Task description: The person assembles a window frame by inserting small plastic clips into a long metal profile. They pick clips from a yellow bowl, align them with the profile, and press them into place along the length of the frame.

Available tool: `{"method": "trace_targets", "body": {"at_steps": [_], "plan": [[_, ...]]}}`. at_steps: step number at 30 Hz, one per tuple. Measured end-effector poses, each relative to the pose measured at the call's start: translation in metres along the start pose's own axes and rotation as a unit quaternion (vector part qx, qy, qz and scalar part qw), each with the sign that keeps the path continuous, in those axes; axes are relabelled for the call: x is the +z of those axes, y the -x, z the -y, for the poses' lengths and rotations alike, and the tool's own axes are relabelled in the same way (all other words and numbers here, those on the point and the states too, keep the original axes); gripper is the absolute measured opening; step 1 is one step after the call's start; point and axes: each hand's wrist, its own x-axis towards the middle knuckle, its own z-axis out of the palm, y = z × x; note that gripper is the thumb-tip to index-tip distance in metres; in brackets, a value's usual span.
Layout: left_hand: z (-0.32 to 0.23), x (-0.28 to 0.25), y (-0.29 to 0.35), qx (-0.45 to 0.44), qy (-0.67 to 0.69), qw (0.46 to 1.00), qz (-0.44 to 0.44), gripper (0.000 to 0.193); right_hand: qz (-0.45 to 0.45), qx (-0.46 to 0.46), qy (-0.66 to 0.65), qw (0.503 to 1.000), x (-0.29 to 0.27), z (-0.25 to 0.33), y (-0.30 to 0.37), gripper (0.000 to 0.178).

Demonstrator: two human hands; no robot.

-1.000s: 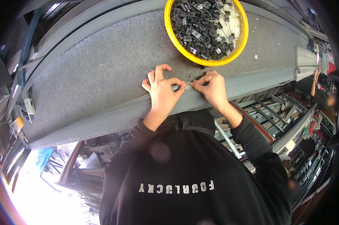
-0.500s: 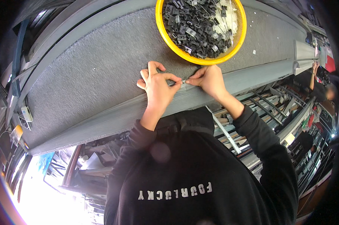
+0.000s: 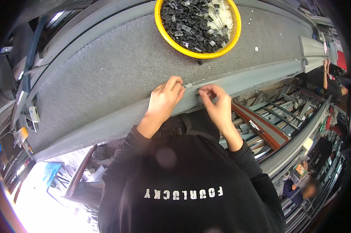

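Note:
A small pale, translucent piece (image 3: 188, 85) lies by the near edge of the grey-covered bench (image 3: 117, 73). Beside it is my left hand (image 3: 164, 98), its fingers curled and closed, the tips near the piece. What those fingers hold, if anything, is hidden. My right hand (image 3: 219, 105) is just to the right, over the grey edge strip (image 3: 253, 79), with thumb and forefinger pinched together. Nothing I can name shows between them. Beyond both hands stands a yellow round basket (image 3: 158, 23) filled with black plastic clips (image 3: 183, 27) and whitish, translucent pieces (image 3: 219, 19).
A dark clip (image 3: 200, 62) and a white scrap (image 3: 256, 49) lie on the bench near the basket. Long metal profiles (image 3: 276, 112) are stacked below on the right. Other people (image 3: 305, 190) are off to the right. A small white device (image 3: 34, 114) is at the far left.
My hands have parted: the right has drawn down and away from the small piece, while the left has curled its spread fingers. The view has shifted slightly, with the basket now higher and further left.

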Motion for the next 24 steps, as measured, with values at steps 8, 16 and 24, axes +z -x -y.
{"method": "trace_targets", "body": {"at_steps": [8,16,24], "plan": [[-0.028,-0.011,0.009,0.054,0.073,0.995,-0.038,0.018,0.022,0.208,-0.449,0.869,0.029,-0.004,0.024,0.027],[-0.032,-0.034,-0.008,-0.079,0.189,0.969,0.14,0.017,-0.03,0.196,-0.511,0.836,0.042,-0.017,0.043,0.022],[-0.018,-0.024,-0.029,-0.092,0.23,0.942,0.225,0.01,-0.052,0.171,-0.538,0.823,0.051,-0.027,0.04,0.024]]}}
